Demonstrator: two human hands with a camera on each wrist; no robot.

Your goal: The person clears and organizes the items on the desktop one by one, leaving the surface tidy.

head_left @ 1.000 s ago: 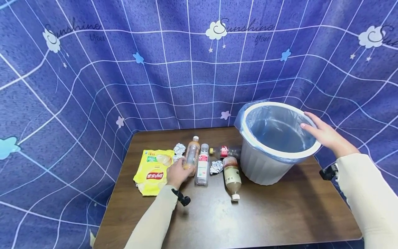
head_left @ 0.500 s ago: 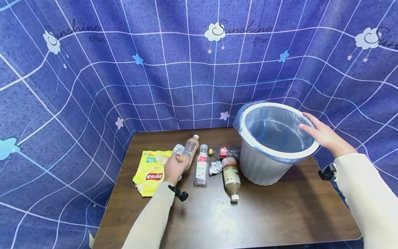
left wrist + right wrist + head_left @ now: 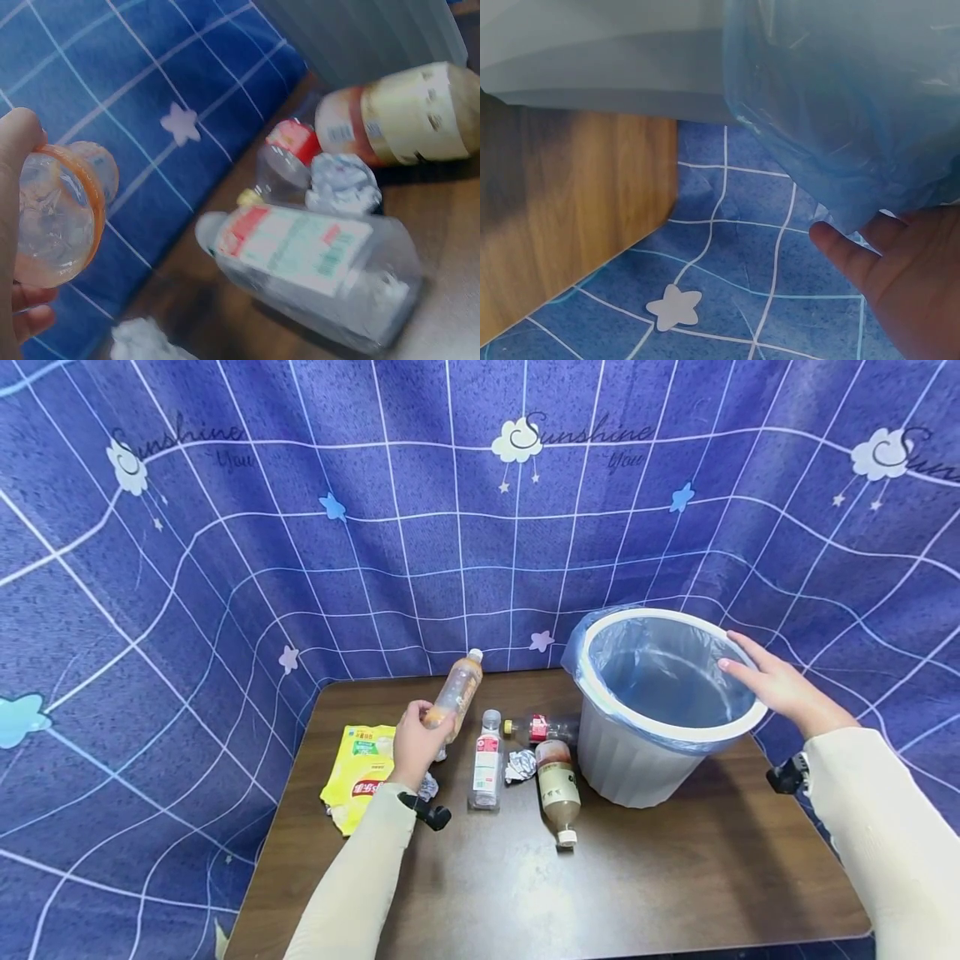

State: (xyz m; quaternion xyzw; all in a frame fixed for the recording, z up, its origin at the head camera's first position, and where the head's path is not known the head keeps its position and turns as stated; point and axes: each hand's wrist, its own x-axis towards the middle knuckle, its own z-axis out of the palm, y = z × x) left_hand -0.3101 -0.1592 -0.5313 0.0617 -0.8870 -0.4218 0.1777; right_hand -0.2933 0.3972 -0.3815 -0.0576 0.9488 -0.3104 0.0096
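Observation:
My left hand [image 3: 420, 739] grips a clear bottle with orange-tinted ends [image 3: 459, 693] by its base end, white cap pointing away and up. In the left wrist view the bottle's round base [image 3: 64, 214] faces the camera, raised against the curtain. My right hand [image 3: 787, 689] holds the rim of a white trash can [image 3: 637, 768] lined with a blue bag [image 3: 660, 668], thumb over the inner side. From the right wrist, its fingers [image 3: 847, 255] show under the liner's hanging edge. A clear bottle with a red and white label [image 3: 487, 764] lies just right of the left hand.
A yellow chip bag [image 3: 356, 777] lies left, partly behind the left arm. Toward the can are a crumpled foil ball [image 3: 521, 765], a red-labelled bottle with yellow cap [image 3: 542, 727] and a cream-labelled bottle [image 3: 558, 789]. More foil [image 3: 428, 787] shows by the left wrist. A blue curtain [image 3: 480, 527] hangs behind.
My left hand has lifted the orange-tinted bottle off the table and moved it up and slightly away, uncovering foil beneath. The right hand stays at the can's rim.

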